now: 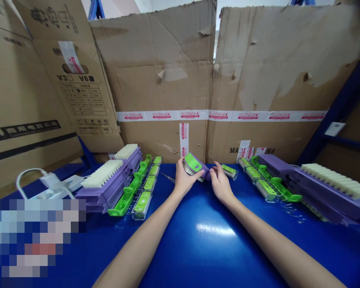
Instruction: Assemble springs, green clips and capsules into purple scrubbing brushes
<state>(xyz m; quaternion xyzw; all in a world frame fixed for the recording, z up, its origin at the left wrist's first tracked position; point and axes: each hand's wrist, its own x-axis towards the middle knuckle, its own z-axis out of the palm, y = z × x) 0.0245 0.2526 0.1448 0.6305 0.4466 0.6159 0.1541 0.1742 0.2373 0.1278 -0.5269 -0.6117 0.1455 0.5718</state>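
A purple brush with a green part (193, 162) and pale bristles is held up, tilted, near the back of the blue table. My left hand (185, 179) grips it from the left, with the thumb across its front. At its right end is my right hand (220, 181), fingers apart and bent close to the purple body; whether they touch it is hard to tell. Just behind my right hand lies a clear case with a green piece (229, 171). A thin screwdriver (168, 177) rests on the table left of my left hand.
Purple brush bodies (108, 182), green brackets (129, 196) and clear cases (142, 204) line the left. More purple bodies (306, 188), green brackets (276, 185) and cases (265, 189) stand right. Cardboard (165, 80) walls the back; a power strip (60, 187) sits far left.
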